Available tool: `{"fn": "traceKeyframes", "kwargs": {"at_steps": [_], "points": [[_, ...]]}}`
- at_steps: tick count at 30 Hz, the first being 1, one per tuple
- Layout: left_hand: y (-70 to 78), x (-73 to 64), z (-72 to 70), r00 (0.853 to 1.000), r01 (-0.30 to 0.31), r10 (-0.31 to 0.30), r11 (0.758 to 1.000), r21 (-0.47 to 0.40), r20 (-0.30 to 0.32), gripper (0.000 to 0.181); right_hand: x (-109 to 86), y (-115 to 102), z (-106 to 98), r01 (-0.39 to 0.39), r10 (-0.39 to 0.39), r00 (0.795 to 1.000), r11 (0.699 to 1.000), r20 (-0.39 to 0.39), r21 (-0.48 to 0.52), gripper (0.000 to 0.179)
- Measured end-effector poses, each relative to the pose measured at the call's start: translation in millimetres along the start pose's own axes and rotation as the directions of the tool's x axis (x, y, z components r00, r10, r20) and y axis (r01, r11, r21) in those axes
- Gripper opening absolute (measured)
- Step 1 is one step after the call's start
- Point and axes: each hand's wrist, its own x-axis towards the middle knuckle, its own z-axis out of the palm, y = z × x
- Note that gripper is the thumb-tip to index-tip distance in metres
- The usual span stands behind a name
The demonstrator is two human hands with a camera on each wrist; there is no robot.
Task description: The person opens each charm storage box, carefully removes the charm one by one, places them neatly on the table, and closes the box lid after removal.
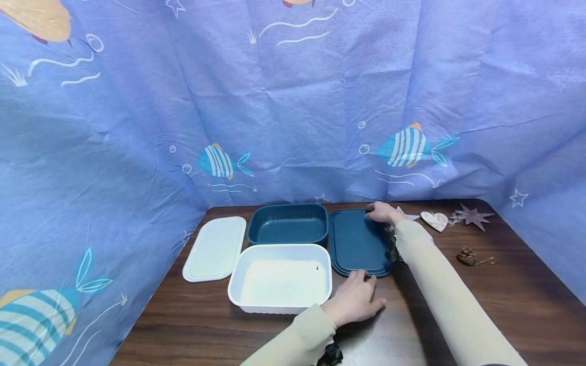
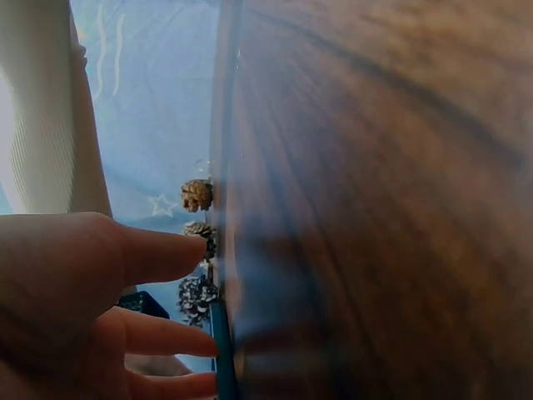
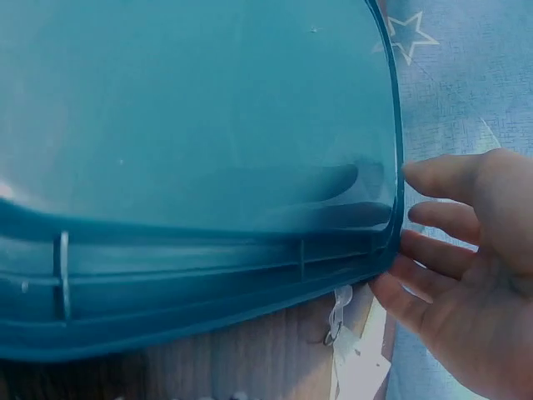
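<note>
A dark teal lid (image 1: 359, 239) lies on the table with its ridged rim facing up. Just at its front edge is my left hand (image 1: 354, 300), fingertips reaching the rim and the thumb held apart. In the left wrist view those fingers are straight against the lid's thin side (image 2: 223, 346). My right hand (image 1: 383, 212) is at the far right corner. Seen from the right wrist, its extended fingers (image 3: 441, 250) touch the rim around that corner. Left of the lid stand a white container (image 1: 279, 300) and, behind it, a dark teal container (image 1: 288, 231).
A white lid (image 1: 215, 249) lies at the table's left side. Toward the right are a heart ornament (image 1: 435, 221), a glittery star ornament (image 1: 473, 216) and a pinecone (image 1: 466, 255). A fish-patterned blue cloth (image 1: 297, 127) hangs behind the table.
</note>
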Motion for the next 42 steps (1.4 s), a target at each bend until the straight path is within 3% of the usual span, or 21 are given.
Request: {"fn": "traceKeyframes", "kwargs": {"at_steps": [8,13,17,22,26,32,42], "points": [[-1.1,-0.8,2.6,0.994,-0.110,0.108,0.993,0.053,0.030,0.065,2.5,3,0,-0.001,0.000,0.999,1.000,0.042,0.021,0.052],[-1.1,-2.6,2.7,0.992,-0.116,0.115,0.993,0.027,0.044,0.061,-4.6,1,0,-0.023,0.022,1.000,0.998,0.018,0.057,0.052],[0.7,-7.4,1.5,0.993,-0.114,0.114,0.993,0.012,0.018,0.046,-5.5,1,-2,-0.041,0.041,0.999,0.999,-0.003,0.036,0.049],[3.7,-12.2,1.8,0.990,-0.138,0.140,0.989,0.055,-0.031,0.028,5.0,20,-5,0.026,-0.026,1.000,1.000,-0.002,-0.003,0.043],[6.2,-15.5,1.4,0.988,-0.140,0.145,0.987,0.082,-0.052,0.029,1.6,23,-8,0.066,-0.066,0.998,0.998,-0.009,0.002,0.035],[9.6,-21.8,-0.6,0.988,-0.128,0.135,0.988,0.087,-0.076,0.027,-15.3,12,-18,0.061,-0.062,0.998,0.997,0.020,0.051,0.030],[11.9,-35.6,-14.5,0.970,-0.178,0.196,0.976,0.126,-0.147,0.033,-28.7,10,-36,0.057,-0.074,0.993,0.981,0.090,0.183,0.030]]}}
